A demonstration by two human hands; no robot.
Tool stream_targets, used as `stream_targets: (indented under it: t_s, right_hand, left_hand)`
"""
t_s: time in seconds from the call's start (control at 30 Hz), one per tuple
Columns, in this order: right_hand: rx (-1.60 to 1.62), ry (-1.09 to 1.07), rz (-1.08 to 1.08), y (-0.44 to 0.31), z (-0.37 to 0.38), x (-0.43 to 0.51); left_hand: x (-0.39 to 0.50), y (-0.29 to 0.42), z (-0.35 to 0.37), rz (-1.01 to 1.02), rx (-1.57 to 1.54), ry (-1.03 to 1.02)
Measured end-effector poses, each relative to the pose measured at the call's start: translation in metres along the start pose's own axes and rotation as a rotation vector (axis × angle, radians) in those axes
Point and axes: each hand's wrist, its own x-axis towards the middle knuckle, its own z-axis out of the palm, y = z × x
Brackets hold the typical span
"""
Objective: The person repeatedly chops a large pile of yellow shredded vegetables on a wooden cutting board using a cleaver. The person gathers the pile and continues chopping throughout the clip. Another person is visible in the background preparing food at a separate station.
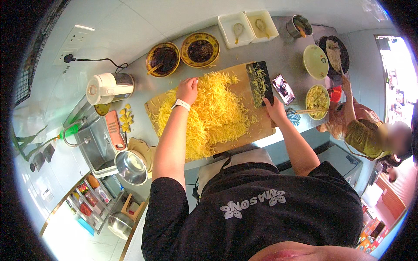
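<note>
A large heap of thin yellow shreds, possibly potato, [222, 107] covers much of a wooden cutting board [236, 143]. My right hand [275, 109] grips a dark, broad-bladed cleaver [258, 83] at the board's right end. Shreds cling to the blade, while its handle is mostly covered by my fingers. At the upper left edge of the heap, my left hand [187, 91] rests with curled fingers, its wrist in a white-banded watch [181, 104]. Whether anything lies under those fingers is hidden.
Behind the board stand two bowls of dark sauce [163, 59] and white tubs with spoons [235, 30]. A phone [283, 88] lies right of the cleaver. Left are an electric kettle [109, 88], yellow chunks [125, 119] and a sink [94, 146]. Another person [362, 130] works over a pan [345, 62].
</note>
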Motion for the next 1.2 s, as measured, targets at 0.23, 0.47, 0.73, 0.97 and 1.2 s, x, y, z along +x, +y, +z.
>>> stream_targets:
  t_s: [0.23, 0.47, 0.73, 0.97, 1.2]
  right_hand:
    - [-0.049, -0.051, -0.051, 0.005, -0.010, -0.005]
    - [-0.160, -0.222, -0.046, -0.046, -0.007, 0.021]
    - [-0.239, -0.293, -0.133, -0.058, -0.023, 0.050]
    - [-0.227, -0.262, -0.081, -0.053, -0.022, 0.051]
    - [-0.270, -0.212, -0.248, -0.027, -0.025, 0.054]
  left_hand:
    - [-0.033, 0.015, 0.013, 0.058, -0.015, 0.047]
    - [-0.065, 0.033, 0.027, 0.143, 0.074, 0.103]
    - [-0.048, 0.017, -0.017, 0.096, -0.008, 0.090]
    - [-0.037, 0.006, -0.028, -0.117, -0.342, -0.113]
    - [-0.098, 0.063, -0.036, 0.044, -0.096, -0.132]
